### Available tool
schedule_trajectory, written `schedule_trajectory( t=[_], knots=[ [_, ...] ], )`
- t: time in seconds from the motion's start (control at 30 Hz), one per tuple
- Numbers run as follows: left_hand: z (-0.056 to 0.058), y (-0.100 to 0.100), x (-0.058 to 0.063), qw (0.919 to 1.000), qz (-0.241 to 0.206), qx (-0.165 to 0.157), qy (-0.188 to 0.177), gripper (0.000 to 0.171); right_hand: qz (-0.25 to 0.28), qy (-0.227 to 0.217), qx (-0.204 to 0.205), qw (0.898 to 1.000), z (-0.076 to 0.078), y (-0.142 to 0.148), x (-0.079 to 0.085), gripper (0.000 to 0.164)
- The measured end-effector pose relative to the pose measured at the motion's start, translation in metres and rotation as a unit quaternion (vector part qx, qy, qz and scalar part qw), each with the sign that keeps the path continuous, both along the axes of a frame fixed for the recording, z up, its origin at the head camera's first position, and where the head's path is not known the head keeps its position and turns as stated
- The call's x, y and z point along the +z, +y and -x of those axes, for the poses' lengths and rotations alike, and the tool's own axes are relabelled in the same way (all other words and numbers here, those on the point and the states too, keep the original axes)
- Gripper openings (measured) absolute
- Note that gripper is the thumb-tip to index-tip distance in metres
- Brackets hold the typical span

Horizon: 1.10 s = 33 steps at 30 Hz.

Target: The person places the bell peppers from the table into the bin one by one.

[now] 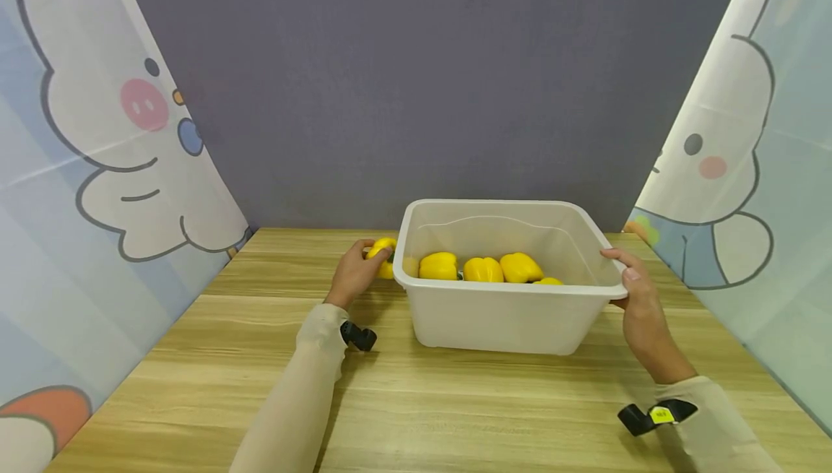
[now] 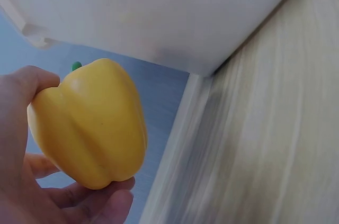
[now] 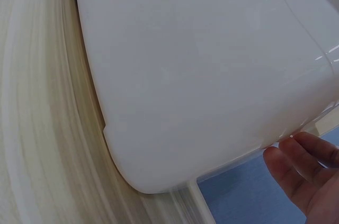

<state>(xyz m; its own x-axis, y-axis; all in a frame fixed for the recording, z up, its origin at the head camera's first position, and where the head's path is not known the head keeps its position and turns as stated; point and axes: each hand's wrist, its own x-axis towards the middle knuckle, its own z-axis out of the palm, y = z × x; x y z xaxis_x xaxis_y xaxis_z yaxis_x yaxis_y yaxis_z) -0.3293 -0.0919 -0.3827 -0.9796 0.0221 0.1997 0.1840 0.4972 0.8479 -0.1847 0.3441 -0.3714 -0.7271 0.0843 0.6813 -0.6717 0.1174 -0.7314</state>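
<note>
My left hand (image 1: pixel 355 271) grips a yellow bell pepper (image 2: pixel 98 123) just outside the left wall of a white plastic bin (image 1: pixel 494 318). In the left wrist view the thumb lies on one side of the pepper and the fingers curl under the other; a bit of green stem shows. On the bin's right side, my right hand (image 1: pixel 640 307) holds the rim, thumb on top and fingers beneath. Its fingers (image 3: pixel 299 166) show against the outer wall in the right wrist view. Inside the bin lie several yellow bell peppers (image 1: pixel 483 269), partly hidden by the front wall.
The bin stands on a wood-grain table (image 1: pixel 195 357). A dark grey panel (image 1: pixel 416 83) rises behind the table's far edge. Cartoon-printed curtains (image 1: pixel 71 206) flank both sides.
</note>
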Motion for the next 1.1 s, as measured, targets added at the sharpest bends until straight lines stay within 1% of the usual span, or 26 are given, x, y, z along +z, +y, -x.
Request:
schedule_trajectory(
  t=[0.17,0.37,0.63,0.8,0.93,1.1],
  knots=[
    [-0.002,-0.001,0.002,0.9999,-0.011,-0.009,0.005,0.073,0.0,0.0,0.003,1.0,0.0,0.0,0.0,0.043],
    [-0.007,0.0,0.011,0.999,-0.033,-0.02,0.02,0.072,0.0,0.006,0.014,1.0,-0.001,0.001,0.001,0.043],
    [-0.011,-0.005,0.019,0.9981,-0.052,-0.015,0.031,0.074,0.002,0.001,0.009,1.0,0.0,0.001,0.001,0.043],
    [-0.015,-0.007,0.025,0.9982,-0.053,-0.013,0.026,0.074,0.003,-0.001,0.01,1.0,0.0,0.001,0.0,0.043],
    [-0.018,-0.007,0.029,0.9982,-0.05,-0.014,0.03,0.072,0.003,-0.004,0.01,1.0,0.0,0.001,0.0,0.043],
    [-0.016,-0.008,0.031,0.9976,-0.055,-0.017,0.038,0.076,-0.001,-0.004,0.004,1.0,0.001,0.001,-0.001,0.043]
  ],
)
